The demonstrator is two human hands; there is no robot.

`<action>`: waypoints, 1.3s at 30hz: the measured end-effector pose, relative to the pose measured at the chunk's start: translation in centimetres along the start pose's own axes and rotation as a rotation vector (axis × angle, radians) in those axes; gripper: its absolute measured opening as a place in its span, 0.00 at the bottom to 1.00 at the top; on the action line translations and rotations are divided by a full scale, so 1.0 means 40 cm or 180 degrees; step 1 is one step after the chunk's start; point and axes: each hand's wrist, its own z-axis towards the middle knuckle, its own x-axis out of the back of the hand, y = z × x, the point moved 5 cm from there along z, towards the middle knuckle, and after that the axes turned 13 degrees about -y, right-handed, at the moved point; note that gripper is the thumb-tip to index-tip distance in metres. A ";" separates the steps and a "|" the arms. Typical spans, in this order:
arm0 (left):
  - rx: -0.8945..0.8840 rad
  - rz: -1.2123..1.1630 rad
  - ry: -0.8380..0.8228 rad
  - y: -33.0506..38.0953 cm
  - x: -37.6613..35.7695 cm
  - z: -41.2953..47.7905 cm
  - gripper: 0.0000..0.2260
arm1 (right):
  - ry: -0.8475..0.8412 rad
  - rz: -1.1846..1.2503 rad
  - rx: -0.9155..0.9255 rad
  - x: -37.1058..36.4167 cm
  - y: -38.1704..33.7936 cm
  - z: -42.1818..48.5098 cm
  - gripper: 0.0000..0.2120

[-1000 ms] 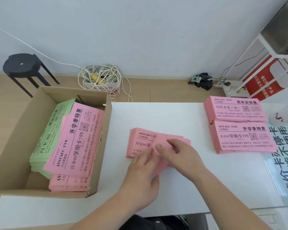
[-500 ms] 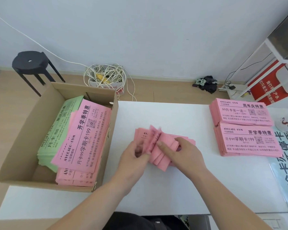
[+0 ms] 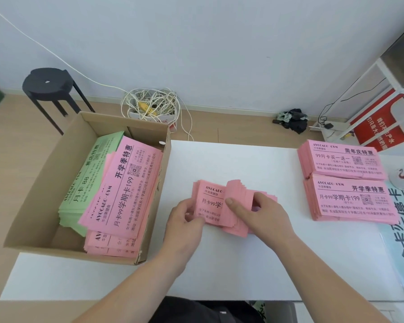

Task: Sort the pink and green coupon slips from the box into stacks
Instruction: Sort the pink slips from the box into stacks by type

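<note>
A person sat at a white tabletop (image 3: 219, 264) and worked a bundle of pink slips (image 3: 209, 194) near its middle. The left hand (image 3: 187, 220) held the bundle's near left edge, its grip closed round the paper with the fingers curled. The right hand (image 3: 259, 213) had its grip closed on the bundle's right part, the thumb lying across the front and the fingers curled behind, so that several slips stood raised and fanned between the two hands. To the left, an open cardboard box (image 3: 44, 194) rested on the tabletop's left end and overhung its edge. Inside it lay a pile of green slips (image 3: 79, 183) against the left side, with loose pink slips in the box (image 3: 124, 185) overlapping them at a slant. At the tabletop's far right sat two tidy pink stacks, the farther stack (image 3: 341, 159) just behind the nearer stack (image 3: 352, 201), both well apart from the hands. On the floor beyond stood a black stool (image 3: 47, 81) and a tangle of white cable (image 3: 152, 106).
</note>
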 end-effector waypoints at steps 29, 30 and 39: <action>-0.0599 0.1485 -0.0651 -0.009 -0.068 -0.041 0.27 | 0.0121 0.0066 0.0010 -0.011 0.002 0.004 0.26; -0.0660 0.1691 -0.0743 -0.016 -0.084 -0.048 0.30 | 0.0109 0.0108 0.0000 -0.009 0.001 0.004 0.28; -0.0134 0.0253 -0.0202 -0.005 -0.002 -0.025 0.24 | 0.0102 -0.0179 -0.0043 -0.016 -0.017 -0.002 0.19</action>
